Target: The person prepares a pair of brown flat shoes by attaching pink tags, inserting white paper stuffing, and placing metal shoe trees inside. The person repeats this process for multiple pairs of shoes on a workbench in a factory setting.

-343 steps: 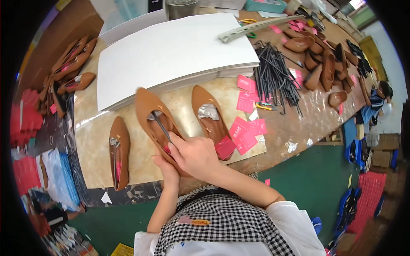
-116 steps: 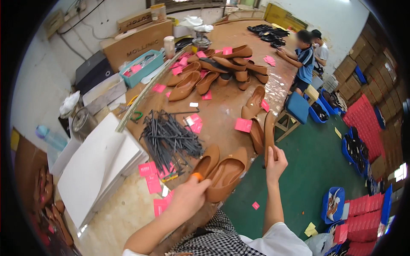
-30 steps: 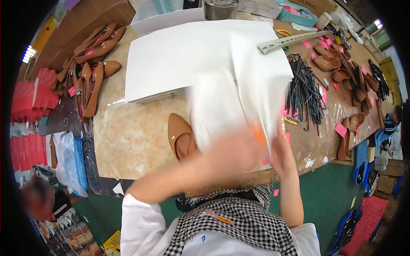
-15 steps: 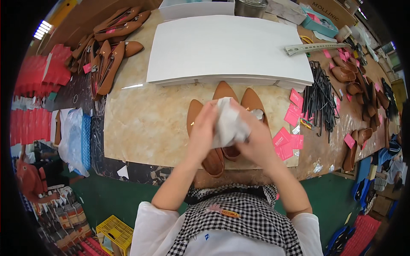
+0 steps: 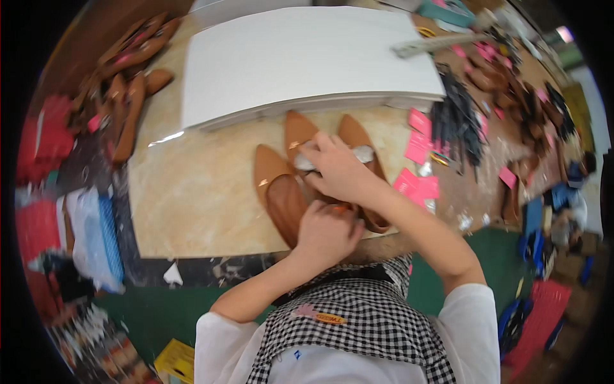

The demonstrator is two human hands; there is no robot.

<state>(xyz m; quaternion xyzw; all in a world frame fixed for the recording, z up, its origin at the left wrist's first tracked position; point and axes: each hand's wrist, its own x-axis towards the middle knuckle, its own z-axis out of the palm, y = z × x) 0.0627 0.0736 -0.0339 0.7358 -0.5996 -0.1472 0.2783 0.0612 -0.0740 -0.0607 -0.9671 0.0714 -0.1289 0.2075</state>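
Note:
Three tan pointed flat shoes lie side by side on the marbled board: a left shoe (image 5: 272,168), a middle shoe (image 5: 299,130) and a right shoe (image 5: 354,132). My left hand (image 5: 327,232) is closed around the heel end of the middle shoe, hiding much of it. My right hand (image 5: 338,165) reaches across with curled fingers on a white crumpled paper wad (image 5: 304,163) in the toe opening of the middle shoe. Another paper wad (image 5: 363,153) sits in the right shoe. The left shoe shows no paper, and a small gold ornament is on its front.
A thick stack of white sheets (image 5: 300,57) lies behind the shoes. Pink cards (image 5: 416,185) and black strips (image 5: 457,118) are to the right. More tan shoes (image 5: 131,105) are piled far left, others far right. A plastic-covered blue box (image 5: 110,237) stands left of the table.
The white paper has gone from between both raised hands into the middle shoe. My left hand has come down to the shoe's heel end; my right is at its toe opening. The view has shifted.

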